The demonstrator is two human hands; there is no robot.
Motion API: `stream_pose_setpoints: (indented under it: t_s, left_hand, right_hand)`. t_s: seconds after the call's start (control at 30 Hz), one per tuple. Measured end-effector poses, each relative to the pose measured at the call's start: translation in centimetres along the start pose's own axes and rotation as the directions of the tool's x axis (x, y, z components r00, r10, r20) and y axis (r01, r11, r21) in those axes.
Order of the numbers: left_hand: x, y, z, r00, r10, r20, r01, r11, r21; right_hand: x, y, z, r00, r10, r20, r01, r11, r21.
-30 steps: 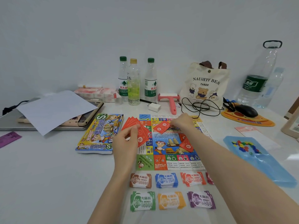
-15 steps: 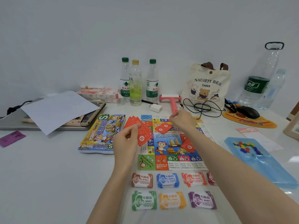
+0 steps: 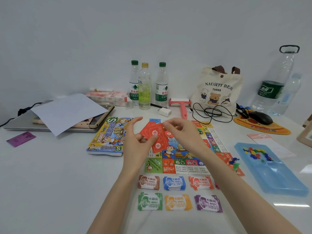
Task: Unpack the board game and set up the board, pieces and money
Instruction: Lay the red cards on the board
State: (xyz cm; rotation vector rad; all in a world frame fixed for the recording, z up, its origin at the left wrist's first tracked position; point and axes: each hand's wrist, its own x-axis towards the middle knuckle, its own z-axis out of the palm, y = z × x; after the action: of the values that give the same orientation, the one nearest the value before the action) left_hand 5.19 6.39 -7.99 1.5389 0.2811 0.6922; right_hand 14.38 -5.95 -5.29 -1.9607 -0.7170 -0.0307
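Board (image 3: 179, 150) lies flat on the bench (image 3: 67, 174), partly under both hands. From the head view, the left hand (image 3: 135, 142) clamps its fingers on a fan of red cards (image 3: 156, 138) over the board's left half. The right hand (image 3: 183, 130) has its fingers curled together at the fan's top edge, seemingly pinching one card. Pulling that card could drag neighbours out and scatter them across the board. Right of the board, a blue tray (image 3: 283, 183) holds small coloured pieces (image 3: 253, 152). Money stacks (image 3: 149, 200) lie just in front of the board.

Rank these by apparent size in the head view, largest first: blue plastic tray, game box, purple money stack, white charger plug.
1. blue plastic tray
2. game box
3. purple money stack
4. white charger plug, which lies farther from the camera, so it may look smaller than it is.
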Motion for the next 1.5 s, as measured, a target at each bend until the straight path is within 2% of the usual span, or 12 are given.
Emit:
stream_pose_setpoints:
  t_s: [0.1,0.2,0.33,0.43,0.6,0.73,0.83,0.93,1.03,1.27,1.4,1.5]
  left_hand:
    - [-0.3,0.1,0.2,0.997,0.045,0.069,-0.052,0.994,0.098]
    - [-0.6,0.4,0.4,0.993,0.04,0.107,-0.056,0.987,0.151]
    - [-0.8,0.6,0.7,0.99,-0.001,0.139,-0.02,0.989,0.148]
    - [-0.9,1.0,1.0,0.985,-0.041,0.17,0.023,0.994,0.104]
    - [-1.2,1.0,1.4,0.956,-0.117,0.269,0.12,0.993,0.004]
    - [-1.3,0.6,1.7,0.953,-0.147,0.266,0.157,0.988,-0.014]
    - [-1.3,0.3,1.8,0.957,-0.172,0.234,0.184,0.982,-0.034]
    - [-1.2,0.1,1.8,0.952,-0.205,0.227,0.222,0.974,-0.051]
    - [-1.2,0.0,1.8,0.951,-0.214,0.223,0.231,0.972,-0.051]
    - [-1.2,-0.1,1.9,0.955,-0.184,0.235,0.189,0.982,0.0]
    - [-1.0,-0.4,1.7,0.964,-0.132,0.23,0.099,0.984,0.15]
    - [-1.0,-0.7,1.6,0.958,-0.091,0.274,0.034,0.978,0.205]
  right_hand:
    - [-0.9,-0.1,-0.1,0.999,0.038,-0.036,-0.035,0.995,0.089]
    - [-1.7,-0.1,-0.6,0.996,0.088,-0.003,-0.084,0.966,0.245]
    - [-2.6,0.2,-1.2,0.997,0.075,-0.004,-0.072,0.966,0.248]
    - [-3.1,0.4,-1.8,0.991,0.13,0.021,-0.129,0.926,0.356]
    - [-3.7,0.8,-2.9,0.982,0.188,0.001,-0.175,0.909,0.379]
    - [-4.4,0.9,-3.6,0.98,0.176,0.096,-0.199,0.904,0.379]
    - [-4.5,1.2,-4.2,0.984,0.18,0.019,-0.175,0.919,0.354]
    - [-4.4,1.8,-5.0,0.961,0.262,-0.09,-0.203,0.887,0.415]
    - [-4.6,2.0,-5.6,0.948,0.306,-0.085,-0.23,0.846,0.48]
    - [-4.9,2.1,-5.0,0.98,0.197,-0.017,-0.18,0.923,0.34]
    - [-4.8,2.5,-5.2,0.994,0.097,-0.049,-0.088,0.982,0.164]
    - [-4.8,2.5,-5.1,0.995,0.087,0.048,-0.092,0.989,0.119]
